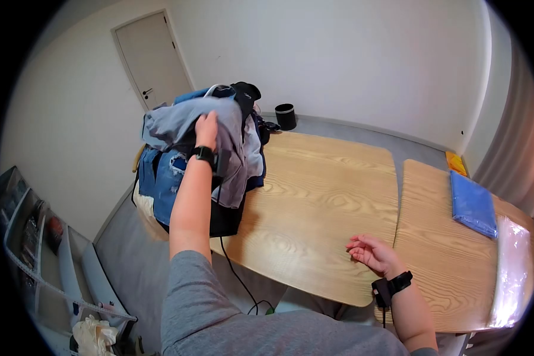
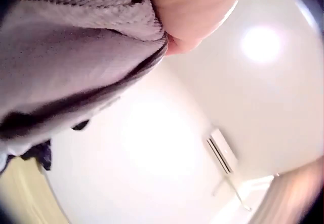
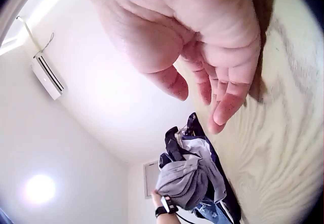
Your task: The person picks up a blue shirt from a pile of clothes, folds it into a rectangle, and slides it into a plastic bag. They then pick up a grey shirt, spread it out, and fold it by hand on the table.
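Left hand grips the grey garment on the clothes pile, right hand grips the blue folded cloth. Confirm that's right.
Not quite. The left hand does grip the grey garment on the clothes pile, but the right hand rests open on the wooden table, apart from the blue folded cloth. The head view shows it.

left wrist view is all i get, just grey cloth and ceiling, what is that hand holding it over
Observer: The left hand grips a grey garment lifted above a pile of clothes at the far left end of the wooden table.
Operator: and the other hand
Observer: The right hand rests palm up on the table near its front edge, fingers relaxed, holding nothing.
Operator: anything else on the table
Observer: A folded blue cloth lies on the right section, with a clear plastic bag just in front of it.
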### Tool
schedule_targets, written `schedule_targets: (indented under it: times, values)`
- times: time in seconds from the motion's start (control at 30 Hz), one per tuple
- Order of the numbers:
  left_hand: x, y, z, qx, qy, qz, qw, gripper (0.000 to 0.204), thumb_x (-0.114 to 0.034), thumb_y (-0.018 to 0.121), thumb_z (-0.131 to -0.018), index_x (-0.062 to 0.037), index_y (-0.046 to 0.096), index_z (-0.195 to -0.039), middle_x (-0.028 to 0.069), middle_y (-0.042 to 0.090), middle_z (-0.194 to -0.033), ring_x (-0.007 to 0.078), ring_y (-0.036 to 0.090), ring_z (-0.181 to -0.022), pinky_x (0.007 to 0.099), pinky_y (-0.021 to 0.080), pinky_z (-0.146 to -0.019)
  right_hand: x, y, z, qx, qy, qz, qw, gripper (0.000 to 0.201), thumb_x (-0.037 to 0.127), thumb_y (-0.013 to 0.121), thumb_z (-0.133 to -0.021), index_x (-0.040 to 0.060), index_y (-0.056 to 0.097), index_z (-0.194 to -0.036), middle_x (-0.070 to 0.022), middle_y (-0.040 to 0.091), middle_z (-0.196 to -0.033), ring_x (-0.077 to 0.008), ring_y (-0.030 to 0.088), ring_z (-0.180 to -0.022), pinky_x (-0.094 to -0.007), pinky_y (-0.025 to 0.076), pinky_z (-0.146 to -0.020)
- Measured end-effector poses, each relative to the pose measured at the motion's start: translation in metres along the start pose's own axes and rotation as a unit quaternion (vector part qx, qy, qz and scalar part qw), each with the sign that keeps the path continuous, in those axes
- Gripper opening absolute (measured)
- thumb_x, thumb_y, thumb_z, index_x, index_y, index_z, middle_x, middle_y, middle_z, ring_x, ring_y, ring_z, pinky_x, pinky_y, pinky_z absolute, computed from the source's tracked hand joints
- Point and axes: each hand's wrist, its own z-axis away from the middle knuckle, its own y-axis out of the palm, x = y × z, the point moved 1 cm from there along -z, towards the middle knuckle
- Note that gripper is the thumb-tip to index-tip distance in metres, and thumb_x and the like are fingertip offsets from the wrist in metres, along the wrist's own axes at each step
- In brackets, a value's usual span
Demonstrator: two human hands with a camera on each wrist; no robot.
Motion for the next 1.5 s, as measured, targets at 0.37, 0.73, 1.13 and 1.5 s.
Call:
schedule_targets:
  times: [0.37, 0.73, 1.13, 1.5]
  values:
    - [-0.101, 0.057, 0.271, 0.72, 0.112, -0.209, 0.652, 0.034, -0.02, 0.06, -0.077, 0.0025, 0.058, -0.103, 0.0189, 0.061, -0.103, 0.0283, 0.059, -0.092, 0.0354, 0.046, -0.081, 0.024, 0.014, 0.022, -0.045, -0.09, -0.171, 0.98, 0.05, 0.048, 0.038, -0.094, 0.0023, 0.047, -0.112, -0.0218, 0.058, -0.107, -0.027, 0.06, -0.093, -0.0369, 0.049, -0.083]
    - [-0.029, -0.002, 0.351, 0.689, 0.091, -0.086, 0.714, 0.03, -0.022, 0.063, -0.072, 0.0024, 0.051, -0.085, 0.0205, 0.053, -0.08, 0.0352, 0.05, -0.075, 0.039, 0.042, -0.068, 0.016, 0.047, 0.042, -0.296, -0.151, 0.227, 0.915, 0.048, 0.038, 0.055, -0.09, 0.0039, 0.047, -0.123, -0.0102, 0.056, -0.112, -0.0164, 0.052, -0.102, -0.0312, 0.041, -0.089]
    - [-0.011, -0.061, 0.327, 0.508, -0.323, 0.023, 0.798, 0.028, -0.028, 0.058, -0.089, -0.0026, 0.056, -0.101, 0.0059, 0.059, -0.09, 0.0143, 0.058, -0.084, 0.0262, 0.047, -0.075, 0.038, 0.101, -0.019, -0.134, 0.045, 0.408, 0.902, 0.056, 0.065, 0.041, -0.085, 0.0118, 0.055, -0.08, 0.0045, 0.038, -0.068, -0.0076, 0.033, -0.059, -0.0233, 0.032, -0.054]
    - [0.127, -0.045, 0.23, 0.251, -0.637, 0.206, 0.699, 0.025, -0.029, 0.057, -0.09, -0.0087, 0.048, -0.08, 0.0013, 0.048, -0.068, 0.0128, 0.047, -0.051, 0.021, 0.039, -0.045, 0.054, 0.101, -0.014, -0.211, -0.059, 0.3, 0.929, 0.037, 0.033, 0.043, -0.095, 0.0022, 0.052, -0.113, -0.0094, 0.058, -0.105, -0.0189, 0.056, -0.09, -0.0363, 0.047, -0.076]
